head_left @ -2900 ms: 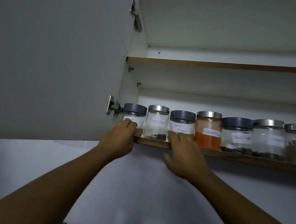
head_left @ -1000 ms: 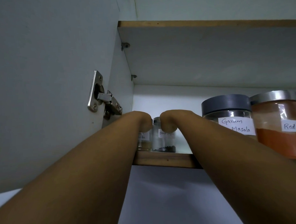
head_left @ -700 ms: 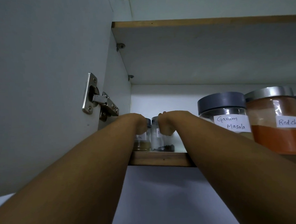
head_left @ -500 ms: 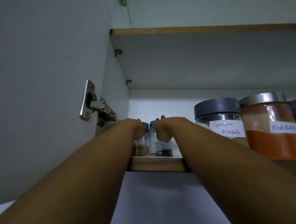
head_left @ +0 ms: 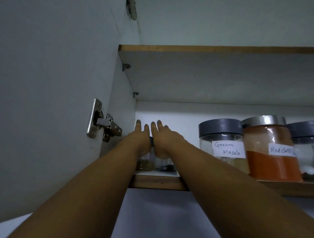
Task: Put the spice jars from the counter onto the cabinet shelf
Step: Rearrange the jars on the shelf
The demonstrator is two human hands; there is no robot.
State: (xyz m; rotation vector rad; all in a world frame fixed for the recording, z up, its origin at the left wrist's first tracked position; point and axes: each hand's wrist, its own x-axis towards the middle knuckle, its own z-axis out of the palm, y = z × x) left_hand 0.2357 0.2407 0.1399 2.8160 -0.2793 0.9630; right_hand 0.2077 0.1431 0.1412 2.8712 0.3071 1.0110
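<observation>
Both arms reach deep into the lower cabinet shelf (head_left: 160, 183). My left hand (head_left: 140, 135) and my right hand (head_left: 160, 134) are side by side, fingers stretched out and apart, resting against the fronts of two clear jars at the back left. The left jar (head_left: 145, 164) holds tan powder; the right jar (head_left: 166, 165) holds dark bits. Their lids and labels are mostly hidden by my hands. At the shelf front stand a dark-lidded jar labelled Garam Masala (head_left: 224, 146) and a silver-lidded jar of red chilli powder (head_left: 271, 150).
A third dark-lidded jar (head_left: 308, 149) stands at the far right edge. The open cabinet door (head_left: 45, 105) with its metal hinge (head_left: 103, 122) is close on the left. An upper shelf board (head_left: 212, 49) hangs above.
My hands have uncurled from fists on the two back jars into outstretched fingers. Since 2.9 s ago those two jars went from the shelf's front edge to the back.
</observation>
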